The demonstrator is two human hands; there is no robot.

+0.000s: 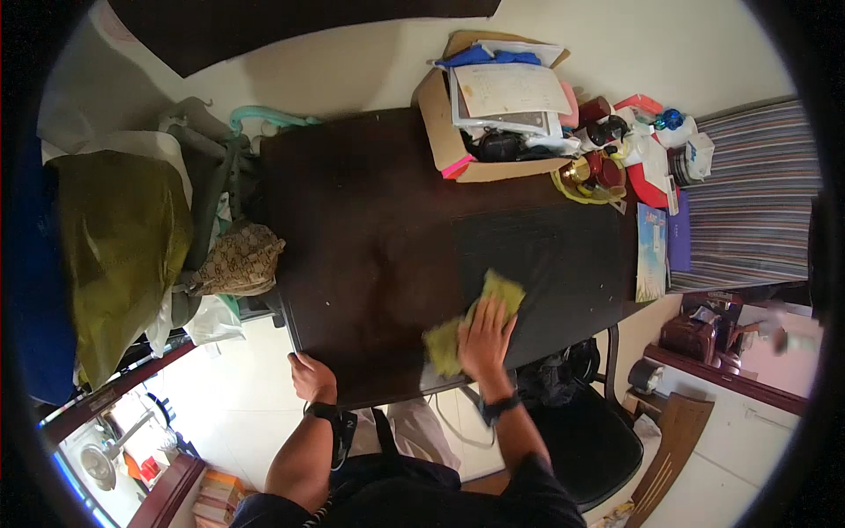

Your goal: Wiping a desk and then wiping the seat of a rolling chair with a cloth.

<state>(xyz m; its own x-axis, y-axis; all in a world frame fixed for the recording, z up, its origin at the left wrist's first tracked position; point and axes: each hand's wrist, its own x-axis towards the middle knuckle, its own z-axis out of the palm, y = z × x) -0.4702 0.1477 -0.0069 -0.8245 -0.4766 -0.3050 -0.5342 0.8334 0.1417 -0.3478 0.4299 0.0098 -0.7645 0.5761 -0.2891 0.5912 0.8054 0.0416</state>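
A dark brown table (361,220) spreads out before me. My right hand (483,341) lies on a crumpled yellow-green cloth (446,348) near the front edge, fingers stretched out and pressing it against the tabletop. Parts of the cloth stick out beyond the fingertips and to the left of the hand. At the table's near left corner, my left hand (314,379) is closed round the edge. A dark band circles each wrist.
At the back stands an open cardboard box (519,171) heaped with papers. Right of it are a yellow basket (572,187) of jars, a blue booklet (651,255) and a striped curtain (748,194). A black chair (585,449) stands at front right; a patterned bag (238,261) hangs at left.
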